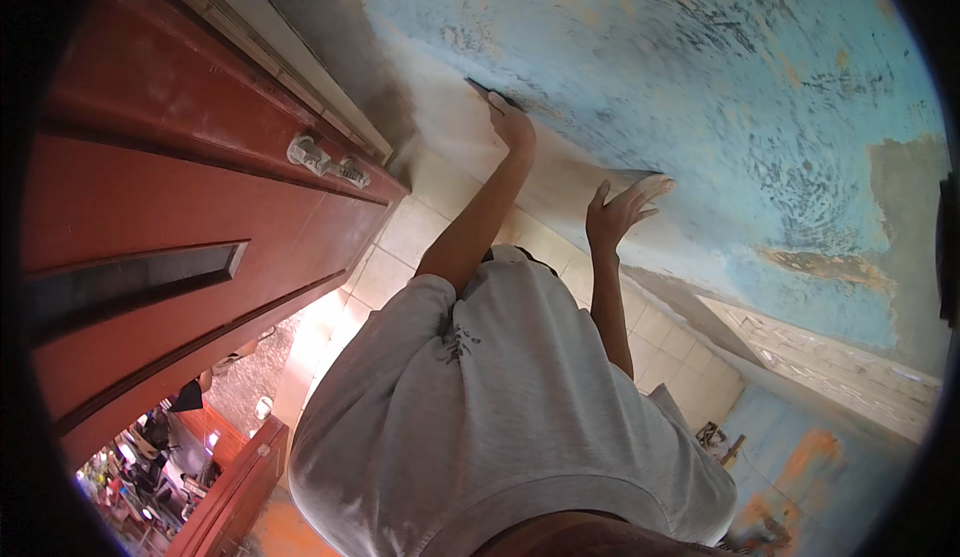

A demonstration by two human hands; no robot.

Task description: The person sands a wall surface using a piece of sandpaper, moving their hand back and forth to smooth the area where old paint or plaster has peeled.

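My left hand (pixel 514 128) is raised against the blue painted wall (pixel 675 92), its fingers on a thin, dark flat piece (pixel 480 88) whose edge meets the wall; its exact kind is unclear. To the right, my right hand (pixel 626 212) touches the same wall with its fingers spread and pale dust on the fingertips. A dark patch lies along those fingers; whether it is a shadow or a thin sheet I cannot tell. The wall paint is scuffed with dark marks and orange spots.
A red door (pixel 187 204) with a dusty handle (pixel 307 156) stands at left. Pale floor tiles (pixel 401 231) lie below. Past the door are part of a person and cluttered objects (pixel 150 474). A white patterned panel (pixel 810 347) is at right.
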